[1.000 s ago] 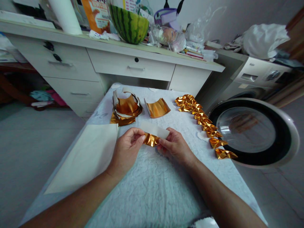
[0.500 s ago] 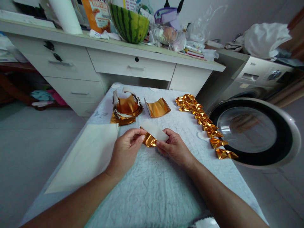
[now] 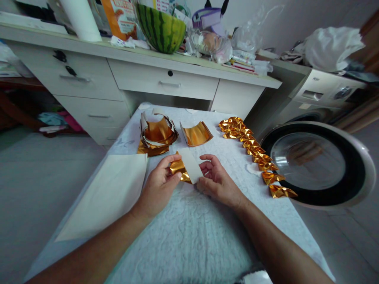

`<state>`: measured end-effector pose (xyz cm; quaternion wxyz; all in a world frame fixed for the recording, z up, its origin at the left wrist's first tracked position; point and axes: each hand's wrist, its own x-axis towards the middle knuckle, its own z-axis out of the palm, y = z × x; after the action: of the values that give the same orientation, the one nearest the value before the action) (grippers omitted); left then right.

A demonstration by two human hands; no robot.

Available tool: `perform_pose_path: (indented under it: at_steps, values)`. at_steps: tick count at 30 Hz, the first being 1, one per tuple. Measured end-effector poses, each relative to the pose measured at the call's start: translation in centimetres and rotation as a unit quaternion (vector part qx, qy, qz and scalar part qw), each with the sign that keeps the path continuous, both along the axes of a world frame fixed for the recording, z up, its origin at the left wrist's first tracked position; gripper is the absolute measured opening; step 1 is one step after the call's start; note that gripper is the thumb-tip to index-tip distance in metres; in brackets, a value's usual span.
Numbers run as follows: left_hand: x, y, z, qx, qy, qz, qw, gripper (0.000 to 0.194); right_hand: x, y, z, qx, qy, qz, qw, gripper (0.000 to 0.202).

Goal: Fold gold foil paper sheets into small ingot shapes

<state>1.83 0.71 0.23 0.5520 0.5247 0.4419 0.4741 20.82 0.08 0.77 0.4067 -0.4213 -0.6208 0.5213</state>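
Note:
A sheet of gold foil paper [image 3: 179, 167] with a pale backing is partly folded between my two hands, above the table. My left hand [image 3: 158, 181] is closed on its gold left part, thumb in front and fingers behind. At the pale right part, my right hand [image 3: 217, 180] has its thumb at the lower edge, index finger raised and other fingers curled; how firmly it grips is partly hidden. Beyond the hands are a curled stack of gold foil sheets [image 3: 158, 132] and a smaller curved stack [image 3: 197, 135]. Folded gold foil pieces [image 3: 256, 150] form a row at right.
A large cream sheet [image 3: 103, 193] lies left on the cloth-covered table [image 3: 189, 236]. Behind stands a white desk with drawers [image 3: 166, 81], bearing a cut watermelon [image 3: 161, 29] and clutter. The washing machine's open round door [image 3: 316, 163] is close to the table's right edge.
The foil paper has turned, its pale part now steeper and more gold showing at left. My left fingers have shifted onto the gold part; my right index finger has lifted away from the paper.

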Motion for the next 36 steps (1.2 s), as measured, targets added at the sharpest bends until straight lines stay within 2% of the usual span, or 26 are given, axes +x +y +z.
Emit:
perform_pose_path:
  at_steps: [2, 4, 6, 9, 13, 17, 23, 28, 33, 36]
  values:
    - [-0.2, 0.2, 0.1, -0.007, -0.008, -0.001, 1.0, 0.043, 0.3, -0.1, 0.2, 0.085, -0.096, 0.01, 0.992, 0.064]
    - [-0.2, 0.3, 0.2, -0.009, -0.009, -0.008, 1.0, 0.04, 0.3, -0.2, 0.3, 0.177, -0.18, 0.005, 0.968, 0.069]
    - [-0.3, 0.4, 0.1, -0.007, -0.005, -0.02, 1.0, 0.037, 0.2, -0.2, 0.2, 0.244, -0.229, -0.007, 0.942, 0.066]
    - [-0.5, 0.6, -0.3, -0.004, 0.017, -0.042, 0.999, 0.036, 0.0, -0.3, 0.2, 0.283, -0.262, -0.016, 0.922, 0.052]
    - [-0.7, 0.9, -1.0, 0.035, 0.096, -0.06, 0.993, 0.037, 0.1, -0.3, 0.4, 0.29, -0.297, 0.034, 0.909, 0.036]
    - [-0.6, 0.9, -0.9, 0.125, 0.197, -0.048, 0.971, 0.035, 0.1, -0.2, 0.6, 0.295, -0.317, 0.088, 0.897, 0.026]
    - [-0.1, 0.9, -0.4, 0.222, 0.295, -0.051, 0.928, 0.028, -0.4, 0.1, 0.1, 0.282, -0.27, 0.142, 0.91, 0.014]
    - [-0.2, 1.1, -1.0, 0.227, 0.353, -0.078, 0.904, 0.029, -0.5, 0.1, 0.2, 0.254, -0.235, 0.153, 0.926, 0.014]
    - [-0.6, 0.8, -0.9, 0.249, 0.417, -0.029, 0.874, 0.018, -0.4, 0.2, 0.3, 0.229, -0.225, 0.132, 0.938, 0.015]
    - [-0.7, 0.6, -0.5, 0.224, 0.435, -0.07, 0.869, 0.009, -0.3, 0.2, 0.3, 0.212, -0.244, 0.115, 0.939, 0.011]
